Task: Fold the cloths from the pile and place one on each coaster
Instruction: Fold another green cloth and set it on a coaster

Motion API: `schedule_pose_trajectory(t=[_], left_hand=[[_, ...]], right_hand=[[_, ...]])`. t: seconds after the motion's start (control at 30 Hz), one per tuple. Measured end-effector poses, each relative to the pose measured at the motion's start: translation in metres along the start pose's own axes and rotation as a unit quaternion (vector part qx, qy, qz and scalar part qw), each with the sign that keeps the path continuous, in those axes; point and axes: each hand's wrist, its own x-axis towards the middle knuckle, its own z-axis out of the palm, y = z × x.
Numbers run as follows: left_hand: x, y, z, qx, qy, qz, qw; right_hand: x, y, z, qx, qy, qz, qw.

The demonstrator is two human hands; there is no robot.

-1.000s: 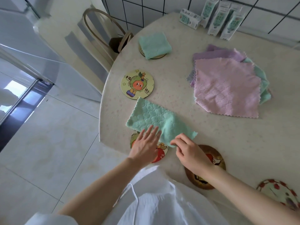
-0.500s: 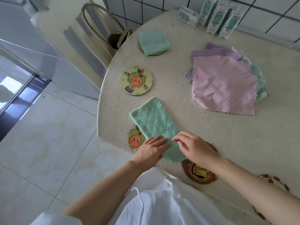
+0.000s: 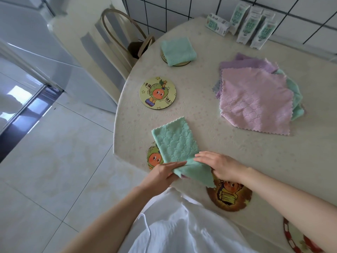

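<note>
I see the green cloth (image 3: 175, 143) as a strip in the lower centre of the frame. Its long axis runs up and away from both hands. The left hand (image 3: 162, 175) pinches its near end, and the right hand (image 3: 221, 166) lays straight fingers on it just beside.

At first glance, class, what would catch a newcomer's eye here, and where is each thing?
The green cloth at the near edge of the table stands out, its near end held by the left hand with the right hand resting on it. To the right lies the pile of cloths, pink on top; at the far edge a folded green cloth covers a coaster.
</note>
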Motion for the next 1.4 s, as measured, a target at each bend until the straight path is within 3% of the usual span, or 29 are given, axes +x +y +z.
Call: schedule_pose_trajectory(t=[0.1,0.23,0.37,0.63,0.73,0.97,1.2,1.4], left_hand=[[0.01,0.007,-0.006,-0.077,0.026,-0.11,0.991],[0.029,0.001,-0.017,-0.207,0.077,-0.231,0.948],[0.052,-0.005,-0.034,-0.355,0.133,-0.304,0.874],[0.064,-0.025,-0.04,-0.445,0.093,-0.413,0.789],[0.064,-0.027,-0.042,-0.435,0.105,-0.412,0.794],[0.08,-0.035,-0.065,-0.342,0.218,-0.373,0.835],[0.092,-0.046,-0.074,-0.244,0.241,-0.35,0.872],[0.093,-0.051,-0.071,-0.109,0.255,-0.323,0.905]], right_hand=[[0.011,-0.006,-0.014,0.144,0.026,0.07,0.987],[0.036,-0.004,-0.033,0.252,0.042,0.141,0.957],[0.067,-0.008,-0.051,0.31,0.125,0.187,0.924],[0.099,-0.005,-0.041,0.293,0.074,0.287,0.909],[0.102,-0.006,-0.044,0.308,0.063,0.306,0.899],[0.121,-0.01,-0.063,0.327,0.083,0.299,0.893],[0.137,-0.007,-0.064,0.288,0.155,0.316,0.891],[0.148,-0.004,-0.058,0.262,0.163,0.35,0.884]])
